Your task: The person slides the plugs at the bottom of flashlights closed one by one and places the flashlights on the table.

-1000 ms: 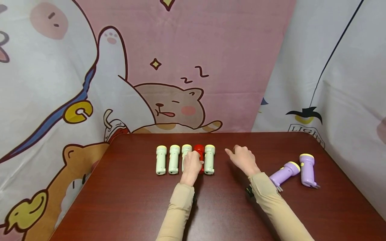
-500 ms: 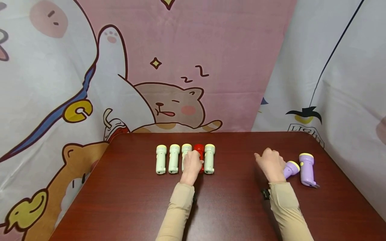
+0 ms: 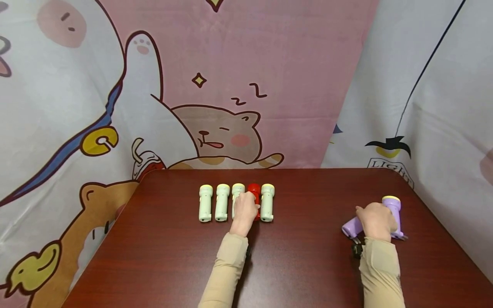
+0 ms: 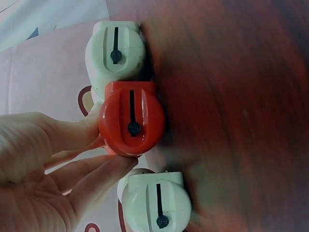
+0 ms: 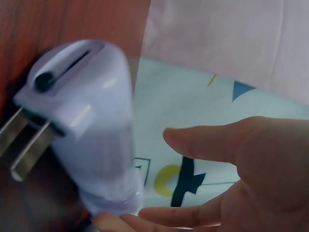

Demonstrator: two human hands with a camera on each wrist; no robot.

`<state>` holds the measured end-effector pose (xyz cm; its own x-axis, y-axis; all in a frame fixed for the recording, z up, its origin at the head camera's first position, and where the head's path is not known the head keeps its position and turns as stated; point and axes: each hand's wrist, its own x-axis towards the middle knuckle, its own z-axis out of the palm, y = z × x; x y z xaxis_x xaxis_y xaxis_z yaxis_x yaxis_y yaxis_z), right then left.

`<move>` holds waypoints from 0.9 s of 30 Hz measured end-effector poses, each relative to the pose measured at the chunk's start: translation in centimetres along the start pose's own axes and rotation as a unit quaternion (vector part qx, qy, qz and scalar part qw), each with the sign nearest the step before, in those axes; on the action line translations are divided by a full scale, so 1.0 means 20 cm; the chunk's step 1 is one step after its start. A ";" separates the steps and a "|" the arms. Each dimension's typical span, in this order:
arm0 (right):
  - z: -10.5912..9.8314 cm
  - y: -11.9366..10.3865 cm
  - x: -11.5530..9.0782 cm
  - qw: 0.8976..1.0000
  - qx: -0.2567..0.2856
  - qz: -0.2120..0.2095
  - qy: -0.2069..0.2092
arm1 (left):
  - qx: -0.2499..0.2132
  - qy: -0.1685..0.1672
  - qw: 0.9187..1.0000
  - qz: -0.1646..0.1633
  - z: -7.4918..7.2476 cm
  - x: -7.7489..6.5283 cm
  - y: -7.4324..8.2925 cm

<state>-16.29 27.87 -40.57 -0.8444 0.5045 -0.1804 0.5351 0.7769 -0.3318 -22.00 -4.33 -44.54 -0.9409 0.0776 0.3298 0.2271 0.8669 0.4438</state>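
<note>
My left hand (image 3: 245,208) holds the red flashlight (image 4: 131,121), thumb on one side, fingertips on the other. It lies fourth from the left in a row on the bench (image 3: 292,265), its head pointing away from me. Left of it: three pale green flashlights (image 3: 222,204), the nearest partly hidden by my hand. Right of it, just beside: one more pale green flashlight (image 3: 267,204).

My right hand (image 3: 376,218) is over at the right, above a slanted purple flashlight (image 3: 351,228). Thumb and fingers wide apart; fingertips close by its head, contact cannot be told. Two metal prongs (image 5: 31,152) jut from its base end. A second purple flashlight (image 3: 393,206) lies to its right, partly behind my hand, head away from me. Behind the bench, a cartoon-printed cloth (image 3: 300,85).
</note>
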 end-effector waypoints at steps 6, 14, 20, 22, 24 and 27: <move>0.03 0.06 0.03 0.999 -0.009 -0.010 -0.032 | 0.009 -0.014 1.000 -0.013 -0.02 0.00 0.01; 0.06 0.09 0.05 0.996 0.021 -0.074 -0.035 | 0.010 -0.017 1.000 -0.018 -0.03 0.00 0.02; 0.08 0.09 0.07 0.997 0.038 -0.073 -0.005 | 0.011 -0.015 1.000 -0.016 -0.03 0.00 0.02; 0.09 0.10 0.08 0.996 0.043 -0.075 0.010 | 0.011 -0.016 1.000 -0.018 -0.02 0.00 0.02; 0.11 0.10 0.08 0.996 0.053 -0.075 0.022 | 0.012 -0.016 1.000 -0.017 -0.02 0.00 0.02; 0.12 0.11 0.08 0.995 0.071 -0.071 0.028 | 0.012 -0.016 1.000 -0.016 -0.02 0.00 0.02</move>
<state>-16.57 29.52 -43.75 -0.9063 0.4164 -0.0727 0.3981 0.7828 -0.4783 -21.73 -4.18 -43.95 -0.9551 0.0657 0.2890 0.1916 0.8807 0.4331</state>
